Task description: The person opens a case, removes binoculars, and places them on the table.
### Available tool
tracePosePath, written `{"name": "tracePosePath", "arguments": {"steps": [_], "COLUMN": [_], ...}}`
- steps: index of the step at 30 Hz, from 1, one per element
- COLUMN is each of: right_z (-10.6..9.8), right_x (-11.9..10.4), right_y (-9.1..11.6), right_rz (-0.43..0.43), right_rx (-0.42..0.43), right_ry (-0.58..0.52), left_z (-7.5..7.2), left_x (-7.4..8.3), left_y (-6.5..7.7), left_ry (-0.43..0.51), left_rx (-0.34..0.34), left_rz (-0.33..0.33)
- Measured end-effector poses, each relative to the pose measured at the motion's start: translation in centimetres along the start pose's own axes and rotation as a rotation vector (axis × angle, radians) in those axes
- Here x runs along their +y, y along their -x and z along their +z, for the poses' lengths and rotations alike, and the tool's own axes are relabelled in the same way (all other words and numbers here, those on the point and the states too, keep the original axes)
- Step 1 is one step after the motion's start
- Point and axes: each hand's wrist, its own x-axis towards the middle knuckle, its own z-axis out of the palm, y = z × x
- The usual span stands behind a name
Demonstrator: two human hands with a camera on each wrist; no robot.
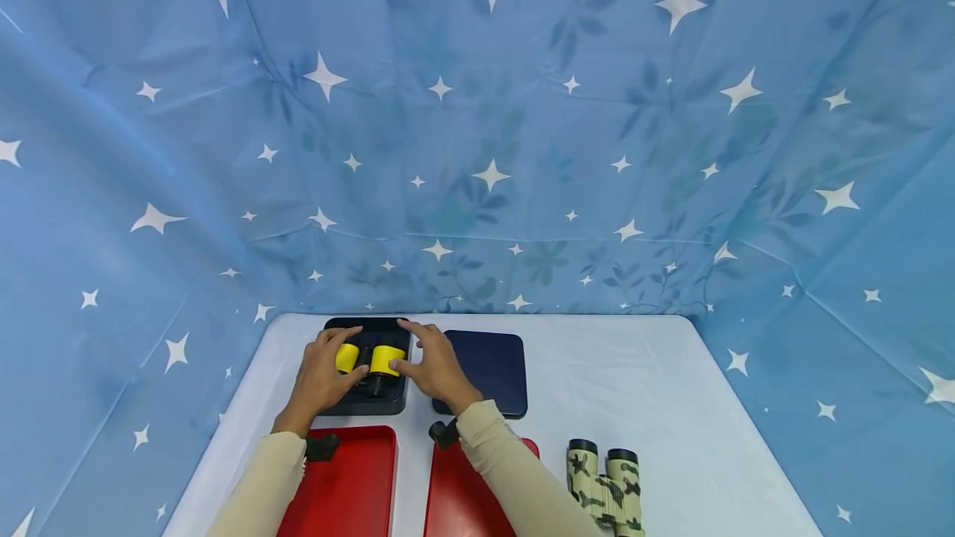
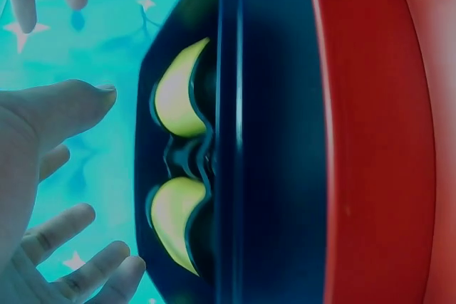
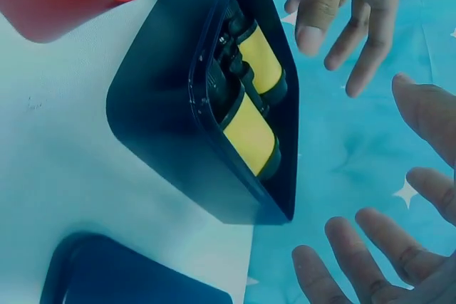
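Note:
Black binoculars with yellow barrels (image 1: 386, 360) lie inside a black box (image 1: 363, 408) at the back left of the table. Over the box's left side is my left hand (image 1: 326, 370), fingers spread and apart from the binoculars in the left wrist view. My right hand (image 1: 438, 365) hovers over the box's right side, its fingers loosely bent with nothing between them. In the right wrist view both hands stand above the open box, and the yellow barrels (image 3: 249, 135) sit below its rim.
A dark blue lid-like tray (image 1: 485, 375) lies right of the box. Two red trays, a left one (image 1: 339, 487) and a right one (image 1: 466, 491), stand nearer, under my forearms. Camouflage binoculars (image 1: 606, 487) lie at the front right. A blue starry curtain (image 1: 477, 131) surrounds the white table (image 1: 612, 379).

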Motion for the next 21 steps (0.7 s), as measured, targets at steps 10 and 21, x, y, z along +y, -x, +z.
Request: {"name": "tracePosePath", "arguments": {"steps": [10,21], "right_z": [1.4,2.5], "right_x": [-0.6,-0.3], "right_y": [-0.7,-1.0], "right_rz": [-0.021,0.042], "right_rx": [-0.079,-0.134], "right_ry": [-0.004,-0.081], "left_z": [0.2,0.9], "left_x": [-1.4,-1.7], "left_y": [-0.4,-0.1], "left_ry": [-0.032,-0.068], "left_rx": [-0.067,-0.108], "left_rz": [-0.07,-0.082]}}
